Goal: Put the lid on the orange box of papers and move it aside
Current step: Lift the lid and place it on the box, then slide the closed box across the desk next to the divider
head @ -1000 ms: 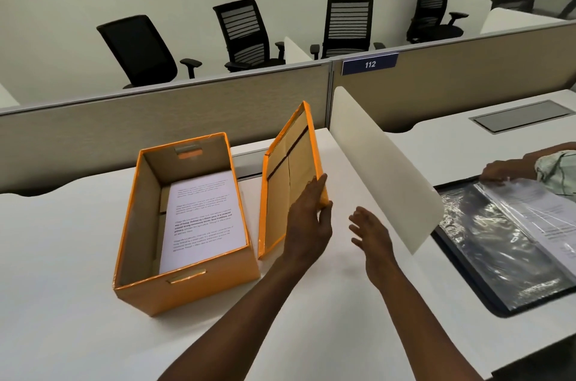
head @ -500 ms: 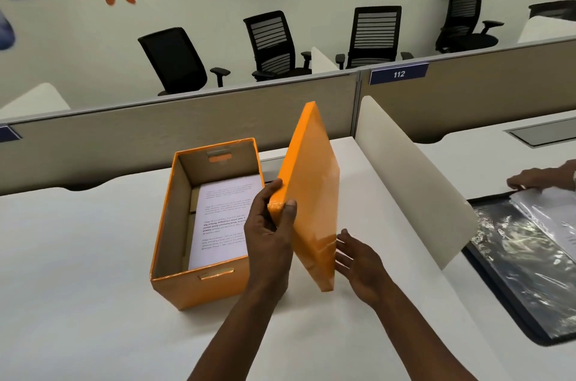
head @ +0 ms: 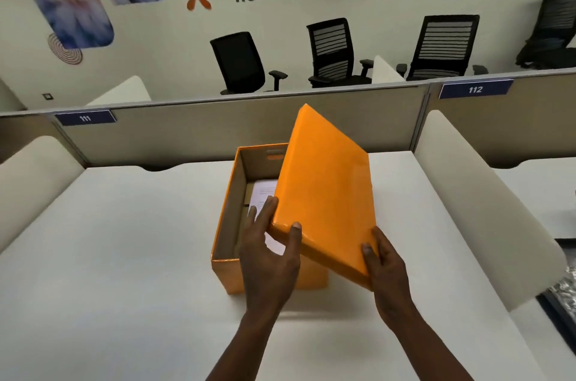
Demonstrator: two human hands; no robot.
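1. Both hands are gripping the orange lid (head: 324, 193) mid-frame: left hand (head: 269, 262) pinching its near-left corner, right hand (head: 388, 268) clamping the near-right corner.
2. Lid's hovering tilted over the open orange box (head: 229, 218), which is sitting centre-frame on the white desk (head: 124, 256).
3. Papers (head: 265, 190) are peeking out inside.

Two bare forearms are seen entering from the bottom edge of the frame, near its centre. No sleeve, watch, bracelet or ring is shown on either; the arms are uncovered from the frame edge up to the wrists. The left hand (head: 269, 259) is placed just left of centre, and short, plain, unpainted nails are visible on its thumb and on two fingertips. The right hand (head: 385, 265) is placed right of centre, and a short, unpainted thumbnail is seen on it. No gloves are worn.
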